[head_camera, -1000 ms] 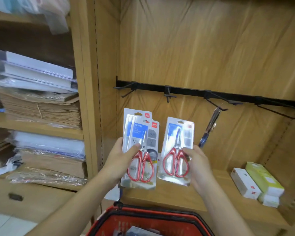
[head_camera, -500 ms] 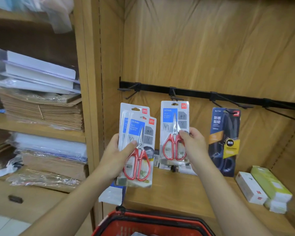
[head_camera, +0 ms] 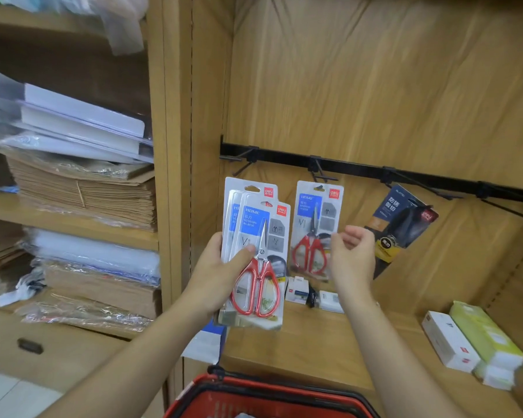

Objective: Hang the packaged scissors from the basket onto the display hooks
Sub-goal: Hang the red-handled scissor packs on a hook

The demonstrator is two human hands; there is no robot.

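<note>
Red-handled pack (head_camera: 313,224): now hanging, centre hook (head_camera: 320,174).
Right hand (head_camera: 349,260): you've released it; empty, loosely curled.
Left hand (head_camera: 218,267): grips spare packs (head_camera: 255,251), centre-left.

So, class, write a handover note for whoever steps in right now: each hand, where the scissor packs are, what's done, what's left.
Left hand grips a stack of red-handled scissor packs. Right hand holds nothing, loosely curled, beside the hung red pack.
Done: that pack hangs on the second hook; a dark pack hangs on the third hook.
Left: hang the held packs, perhaps on the empty first hook, then check the basket.
</note>
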